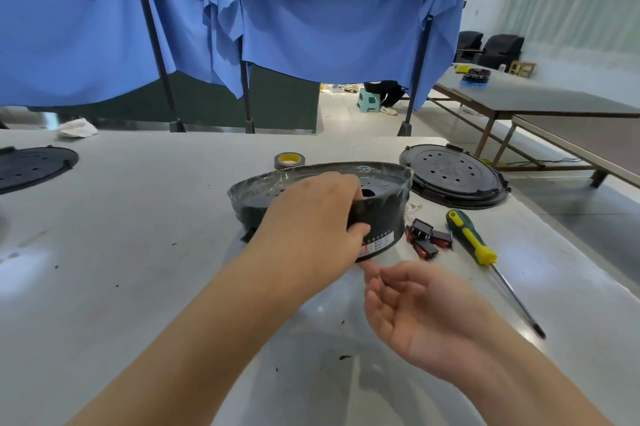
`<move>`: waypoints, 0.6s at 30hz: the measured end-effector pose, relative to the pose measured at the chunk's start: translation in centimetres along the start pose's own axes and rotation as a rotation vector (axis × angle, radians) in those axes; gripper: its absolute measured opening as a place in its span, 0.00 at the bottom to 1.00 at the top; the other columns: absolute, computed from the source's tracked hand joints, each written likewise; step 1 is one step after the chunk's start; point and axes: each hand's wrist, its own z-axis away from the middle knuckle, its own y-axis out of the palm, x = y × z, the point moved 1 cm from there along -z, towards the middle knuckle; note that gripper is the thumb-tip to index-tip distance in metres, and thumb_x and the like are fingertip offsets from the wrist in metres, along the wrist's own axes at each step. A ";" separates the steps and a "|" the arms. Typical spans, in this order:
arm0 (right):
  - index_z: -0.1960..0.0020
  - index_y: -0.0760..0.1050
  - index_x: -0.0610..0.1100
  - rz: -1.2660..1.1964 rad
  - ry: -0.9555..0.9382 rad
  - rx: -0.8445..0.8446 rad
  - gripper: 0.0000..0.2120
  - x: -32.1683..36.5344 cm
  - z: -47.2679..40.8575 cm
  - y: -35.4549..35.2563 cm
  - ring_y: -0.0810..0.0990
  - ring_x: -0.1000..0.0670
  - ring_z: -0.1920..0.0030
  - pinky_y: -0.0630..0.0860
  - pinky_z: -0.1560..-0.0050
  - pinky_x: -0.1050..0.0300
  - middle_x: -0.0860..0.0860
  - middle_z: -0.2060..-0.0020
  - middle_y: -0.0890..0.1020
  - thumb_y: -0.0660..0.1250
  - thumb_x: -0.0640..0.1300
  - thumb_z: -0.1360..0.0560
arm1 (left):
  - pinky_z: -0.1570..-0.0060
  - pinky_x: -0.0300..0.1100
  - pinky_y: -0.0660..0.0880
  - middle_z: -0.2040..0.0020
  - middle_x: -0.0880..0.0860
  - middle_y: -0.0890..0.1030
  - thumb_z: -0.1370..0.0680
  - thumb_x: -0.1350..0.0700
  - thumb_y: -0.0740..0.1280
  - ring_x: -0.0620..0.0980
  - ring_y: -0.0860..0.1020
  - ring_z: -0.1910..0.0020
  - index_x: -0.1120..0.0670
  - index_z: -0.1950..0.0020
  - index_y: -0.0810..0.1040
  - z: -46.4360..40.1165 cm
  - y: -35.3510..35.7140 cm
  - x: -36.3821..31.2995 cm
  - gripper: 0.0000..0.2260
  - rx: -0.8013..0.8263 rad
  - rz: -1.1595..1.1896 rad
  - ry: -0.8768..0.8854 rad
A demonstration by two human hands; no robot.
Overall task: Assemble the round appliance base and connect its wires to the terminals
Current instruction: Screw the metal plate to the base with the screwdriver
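Head view: a person's left hand (322, 217) grips the near rim of the round appliance base (322, 197), fingers curled over the top edge and thumb against the side wall, holding the black housing tilted on the pale surface (138, 252) a little right of centre. The right hand (415, 314) hovers just below and in front of the base, palm up, its grip spread and holding nothing, fingertips (374, 269) close to the label on the side wall; whether they touch it cannot be told. Clear film appears to wrap the top of the base. Just right of the base lie a few small black-and-red switches (427, 235) and, beside them, a screwdriver (474, 245) with a green and yellow handle, its shaft pointing toward the near edge. A flat perforated black plate (450, 176) rests behind them, touching nothing in hand; a similar plate (31, 167) sits at the far left, and a roll of tape (290, 159) stands behind the base.

The step in hand looks like an early one: positioning and turning the housing before any part is fitted. No wires are clearly visible at the terminals. The next move probably calls for the free hand to steady the housing or clear the film, then reach right for a switch, with the holding hand keeping the base from rocking.
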 end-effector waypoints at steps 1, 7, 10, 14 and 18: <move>0.55 0.81 0.30 -0.033 0.022 0.011 0.12 -0.2 0.3 -0.3 0.77 0.50 0.75 0.79 0.71 0.60 0.46 0.69 0.78 0.62 0.33 0.34 | 0.60 0.40 0.66 0.58 0.43 0.74 0.26 0.49 0.69 0.46 0.72 0.56 0.46 0.57 0.68 0.1 0.0 0.0 0.09 0.047 -0.018 0.011; 0.66 0.73 0.35 -0.121 0.209 0.126 0.05 -1.4 1.0 -1.4 0.70 0.51 0.76 0.74 0.75 0.59 0.50 0.72 0.69 0.60 0.36 0.33 | 0.67 0.35 0.66 0.62 0.45 0.74 0.27 0.51 0.68 0.46 0.74 0.59 0.48 0.61 0.72 0.8 0.3 0.1 0.07 0.371 -0.137 0.065; 0.68 0.68 0.38 -0.135 0.275 0.124 0.03 -2.1 1.1 -1.4 0.69 0.49 0.77 0.73 0.76 0.58 0.48 0.72 0.67 0.61 0.34 0.35 | 0.67 0.37 0.68 0.60 0.47 0.77 0.27 0.52 0.69 0.47 0.76 0.58 0.49 0.62 0.73 1.2 0.9 0.0 0.06 0.496 -0.170 0.086; 0.60 0.69 0.39 -0.158 0.286 0.114 0.05 -2.4 1.3 -1.6 0.68 0.49 0.77 0.71 0.76 0.58 0.48 0.73 0.67 0.61 0.34 0.36 | 0.67 0.35 0.69 0.61 0.48 0.79 0.28 0.53 0.69 0.46 0.77 0.59 0.51 0.61 0.75 1.3 1.3 0.2 0.04 0.568 -0.177 0.080; 0.44 0.60 0.45 -0.245 0.254 0.140 0.21 -2.6 1.3 -2.3 0.69 0.49 0.77 0.71 0.77 0.58 0.48 0.73 0.68 0.62 0.35 0.35 | 0.65 0.36 0.72 0.61 0.47 0.80 0.29 0.53 0.70 0.43 0.77 0.60 0.50 0.61 0.76 1.2 1.4 0.5 0.04 0.635 -0.132 0.050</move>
